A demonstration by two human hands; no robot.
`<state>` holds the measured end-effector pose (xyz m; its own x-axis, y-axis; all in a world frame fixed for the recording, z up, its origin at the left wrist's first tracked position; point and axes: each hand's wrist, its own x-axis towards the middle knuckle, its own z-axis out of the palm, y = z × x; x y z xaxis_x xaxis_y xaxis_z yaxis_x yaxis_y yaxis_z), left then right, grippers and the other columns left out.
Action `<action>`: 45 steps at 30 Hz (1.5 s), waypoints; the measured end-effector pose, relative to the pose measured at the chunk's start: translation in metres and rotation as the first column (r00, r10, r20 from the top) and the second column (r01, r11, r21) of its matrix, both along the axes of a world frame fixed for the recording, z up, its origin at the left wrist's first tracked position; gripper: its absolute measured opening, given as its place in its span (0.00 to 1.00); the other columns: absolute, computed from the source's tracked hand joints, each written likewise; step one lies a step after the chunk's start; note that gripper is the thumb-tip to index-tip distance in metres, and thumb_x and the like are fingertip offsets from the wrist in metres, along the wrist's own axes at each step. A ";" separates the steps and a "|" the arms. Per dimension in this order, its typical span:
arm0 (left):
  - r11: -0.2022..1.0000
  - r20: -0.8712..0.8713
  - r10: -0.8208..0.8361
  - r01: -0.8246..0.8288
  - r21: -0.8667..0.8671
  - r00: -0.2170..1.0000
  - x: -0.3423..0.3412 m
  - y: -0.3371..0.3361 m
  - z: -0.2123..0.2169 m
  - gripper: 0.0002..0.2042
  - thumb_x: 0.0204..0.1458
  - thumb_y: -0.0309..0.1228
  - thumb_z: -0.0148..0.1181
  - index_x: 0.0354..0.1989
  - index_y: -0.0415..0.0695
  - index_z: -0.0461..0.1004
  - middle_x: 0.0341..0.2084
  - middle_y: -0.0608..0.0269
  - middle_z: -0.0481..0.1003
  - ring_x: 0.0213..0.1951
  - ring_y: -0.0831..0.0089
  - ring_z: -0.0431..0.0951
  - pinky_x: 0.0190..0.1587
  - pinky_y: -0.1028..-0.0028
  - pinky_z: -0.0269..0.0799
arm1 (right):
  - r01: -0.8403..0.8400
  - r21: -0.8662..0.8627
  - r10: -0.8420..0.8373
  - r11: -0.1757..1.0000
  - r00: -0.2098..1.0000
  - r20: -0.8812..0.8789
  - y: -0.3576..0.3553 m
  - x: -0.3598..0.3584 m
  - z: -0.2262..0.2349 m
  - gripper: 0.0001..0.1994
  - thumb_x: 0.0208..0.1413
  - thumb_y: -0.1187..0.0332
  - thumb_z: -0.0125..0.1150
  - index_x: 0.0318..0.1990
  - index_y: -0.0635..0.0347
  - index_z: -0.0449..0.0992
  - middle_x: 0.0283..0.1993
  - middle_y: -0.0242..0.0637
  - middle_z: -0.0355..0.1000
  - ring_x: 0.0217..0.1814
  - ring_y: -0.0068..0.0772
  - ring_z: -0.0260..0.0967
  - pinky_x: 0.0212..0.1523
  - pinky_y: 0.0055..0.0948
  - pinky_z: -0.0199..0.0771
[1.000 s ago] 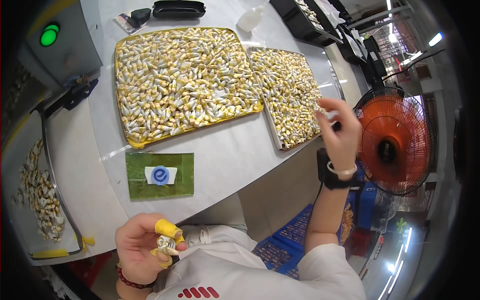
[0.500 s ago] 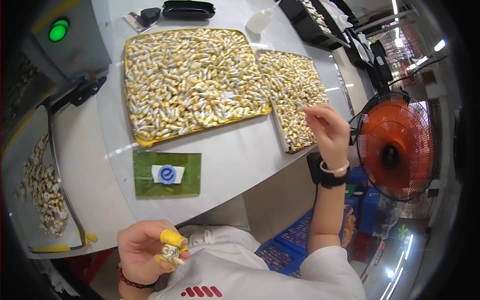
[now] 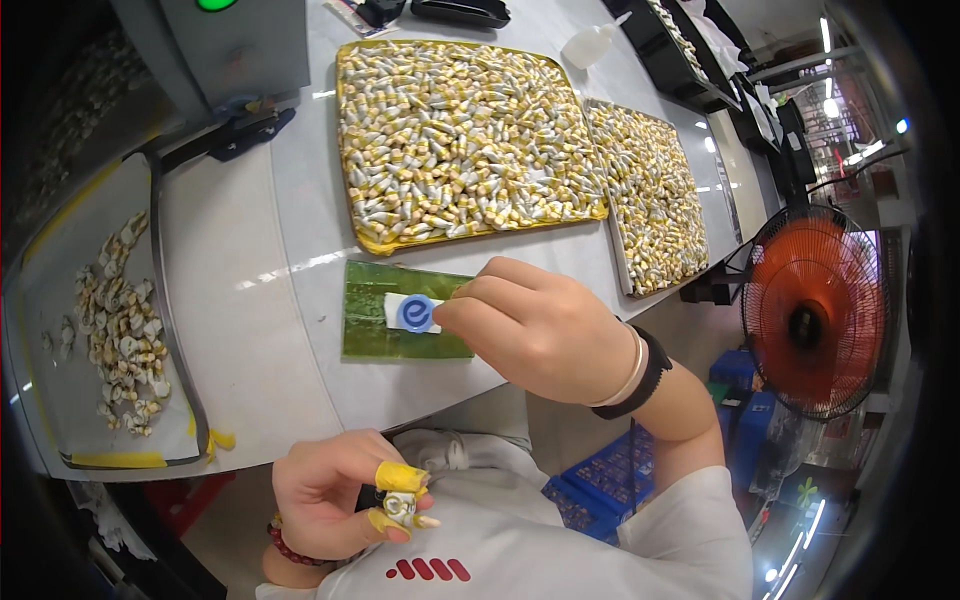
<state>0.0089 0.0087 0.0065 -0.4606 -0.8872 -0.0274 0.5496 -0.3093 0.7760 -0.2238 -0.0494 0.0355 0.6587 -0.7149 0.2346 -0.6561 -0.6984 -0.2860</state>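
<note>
While loose pieces point(image 3: 120, 345) are gathered at the far left of the frame, a small white-and-gold piece point(image 3: 400, 508) is pinched in the left hand point(image 3: 325, 490) at lower left. Mid-frame, a green pad point(image 3: 367, 335) bearing a blue disc point(image 3: 415, 314) is overlapped by the right hand point(image 3: 550, 330), its fingers bunched; whether anything is gripped cannot be told.

Yellow wraps point(image 3: 400, 476) show on your left hand point(image 3: 325, 500) against a whitish piece point(image 3: 400, 506) with dark markings. The green pad point(image 3: 366, 290) bears a white patch point(image 3: 392, 308) and a blue disc point(image 3: 415, 314) with a darker curl. Your white shirt point(image 3: 570, 540) has red bars point(image 3: 440, 569), the larger tray point(image 3: 380, 246) a yellow rim and yellow-and-whitish contents point(image 3: 470, 140), the fan point(image 3: 800, 275) an orange body.
</note>
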 end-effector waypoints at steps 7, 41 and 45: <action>0.994 0.092 0.111 -0.109 -0.023 0.990 0.011 0.003 -0.001 0.17 0.39 0.32 0.71 0.33 0.33 0.74 0.26 0.54 0.78 0.27 0.70 0.76 0.32 0.75 0.70 | -0.032 -0.035 0.026 0.999 0.984 -0.176 -0.002 0.019 0.001 0.06 0.35 0.73 0.56 0.24 0.62 0.67 0.23 0.32 0.62 0.28 0.29 0.62 0.25 0.23 0.68; 0.766 0.383 0.305 0.015 -0.643 0.872 -0.027 -0.010 0.018 0.15 0.28 0.25 0.74 0.28 0.38 0.76 0.24 0.59 0.74 0.25 0.66 0.73 0.27 0.73 0.70 | -0.052 0.324 -0.199 0.945 0.694 0.692 0.058 0.014 0.022 0.10 0.38 0.82 0.67 0.28 0.62 0.73 0.26 0.38 0.72 0.23 0.34 0.69 0.21 0.27 0.70; 0.764 0.357 0.299 0.002 -0.646 0.885 -0.030 -0.010 0.016 0.16 0.28 0.25 0.74 0.28 0.38 0.76 0.24 0.59 0.74 0.24 0.65 0.73 0.26 0.73 0.70 | -0.055 0.329 -0.204 0.943 0.685 0.700 0.060 0.013 0.022 0.10 0.38 0.82 0.67 0.28 0.62 0.73 0.26 0.38 0.72 0.23 0.34 0.70 0.21 0.27 0.70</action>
<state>-0.0210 -0.0014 0.0224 -0.3967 -0.8310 0.3899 0.1239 0.3724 0.9197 -0.2108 0.0101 0.0575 0.3200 -0.8704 0.3740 -0.2028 -0.4486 -0.8704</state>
